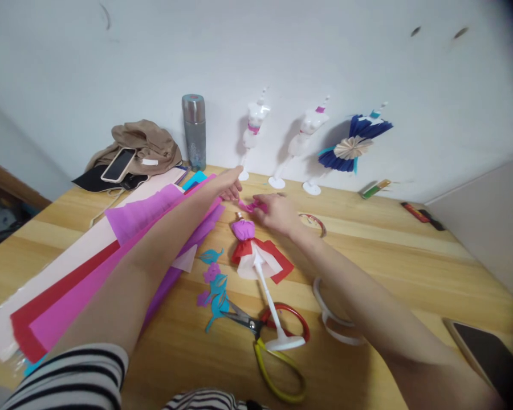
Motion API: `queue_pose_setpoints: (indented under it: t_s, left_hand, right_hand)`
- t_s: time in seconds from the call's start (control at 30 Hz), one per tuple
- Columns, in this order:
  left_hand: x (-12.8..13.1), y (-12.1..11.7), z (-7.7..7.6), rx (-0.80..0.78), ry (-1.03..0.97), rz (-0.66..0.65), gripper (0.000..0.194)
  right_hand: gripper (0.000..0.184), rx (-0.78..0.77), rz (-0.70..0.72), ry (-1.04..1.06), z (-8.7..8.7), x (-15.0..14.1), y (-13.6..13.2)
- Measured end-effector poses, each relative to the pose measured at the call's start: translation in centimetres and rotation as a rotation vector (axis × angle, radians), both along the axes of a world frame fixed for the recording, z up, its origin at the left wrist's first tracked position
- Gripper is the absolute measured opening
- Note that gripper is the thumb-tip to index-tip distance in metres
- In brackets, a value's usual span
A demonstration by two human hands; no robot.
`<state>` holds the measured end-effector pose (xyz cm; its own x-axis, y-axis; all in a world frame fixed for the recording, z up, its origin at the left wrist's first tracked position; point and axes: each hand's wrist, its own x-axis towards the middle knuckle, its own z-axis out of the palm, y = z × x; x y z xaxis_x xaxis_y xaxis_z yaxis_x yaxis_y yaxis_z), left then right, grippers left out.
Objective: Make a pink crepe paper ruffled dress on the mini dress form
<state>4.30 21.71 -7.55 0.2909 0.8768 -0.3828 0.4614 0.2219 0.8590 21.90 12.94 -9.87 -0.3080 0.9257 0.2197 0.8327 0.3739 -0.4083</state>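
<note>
Both my arms reach far across the wooden table [393,267]. My left hand [227,183] and my right hand [277,212] meet over a small pink scrap of crepe paper [248,205], pinching it between their fingers. Just in front of them lies a white doll stand [270,296] on its side, dressed in a pink top and a red and white paper skirt [260,259]. Its round base rests on the scissors [273,341].
Long crepe paper sheets [81,273] in pink, red, purple and white lie on the left. Blue and purple paper flowers [214,287] sit by the scissors. Three doll stands [301,142], a flask [194,131], a bag with a phone [118,164], tape rolls [325,316] and another phone [487,353] stand around.
</note>
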Motion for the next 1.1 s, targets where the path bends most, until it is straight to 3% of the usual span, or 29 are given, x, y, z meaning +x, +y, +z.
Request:
queue_pose_setpoints:
  t_s: [0.1,0.23,0.3,0.37,0.47,0.57,0.7,0.83,1.0,1.1]
  left_hand:
    - [-1.0,-0.5,0.7,-0.003,-0.075,0.107,0.086]
    - [-1.7,-2.8,2.5,0.059,-0.288,0.21,0.083]
    - [-2.1,-4.7,3.6,0.078,-0.381,0.199,0.081]
    - [-2.4,-6.7,4.8,0.073,-0.463,0.163,0.083]
    - [-2.4,-9.2,6.2,-0.032,-0.637,0.089,0.09]
    - [-1.9,-10.8,6.7,-0.147,-0.838,0.038,0.095]
    - [-1.0,-12.0,6.4,-0.203,-1.034,-0.04,0.083]
    - [-0.3,-13.3,6.2,-0.255,-1.131,-0.112,0.071]
    - [-0.5,-14.8,7.3,-0.255,-1.192,-0.059,0.069]
    - [-1.5,-15.2,8.6,-0.123,-1.162,0.02,0.064]
  right_hand:
    - [0.036,0.059,0.043,-0.012,1.0,-0.4,-1.5]
    - [0.029,0.075,0.001,0.098,1.6,0.5,-4.5]
    - [0.022,-0.016,-0.05,0.081,1.8,1.3,-6.9]
    - [0.035,-0.129,-0.013,0.056,1.9,2.0,-9.7]
    - [0.045,-0.439,0.041,-0.021,2.5,2.1,-13.7]
    - [0.034,-0.488,0.055,-0.161,3.1,1.2,-16.2]
    - [0.025,-0.508,0.045,-0.227,2.9,0.1,-17.0]
    - [0.017,-0.564,0.04,-0.114,1.7,-0.3,-16.9]
    - [0.028,-0.672,0.038,0.221,0.9,0.5,-17.1]
    - [0.035,-0.633,0.022,0.419,1.6,1.4,-17.2]
